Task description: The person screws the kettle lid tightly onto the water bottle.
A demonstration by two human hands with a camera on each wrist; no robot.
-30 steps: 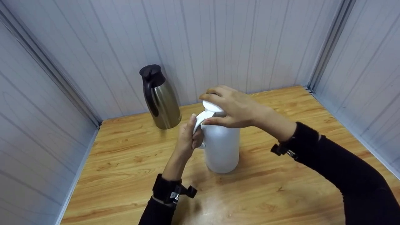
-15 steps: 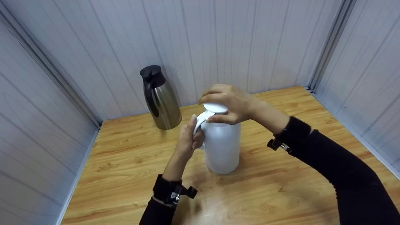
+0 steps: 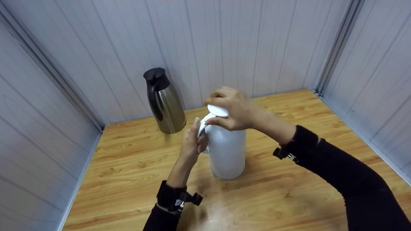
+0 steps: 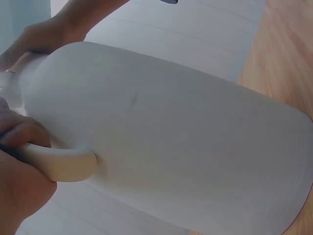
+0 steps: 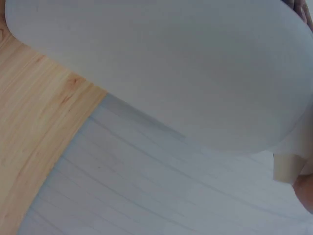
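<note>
Both my hands on the white jug, mid-table.

My left hand (image 3: 192, 141) is curled round the handle (image 4: 61, 164) of the white jug (image 3: 227, 150), which stands upright near the middle of the wooden table (image 3: 128, 166). My right hand (image 3: 232, 107) sits on top, fingers and thumb pinching its white lid (image 3: 217, 110). A steel jug with a black lid (image 3: 163, 101) stands well apart toward the table's far left corner, close to the wall.
</note>
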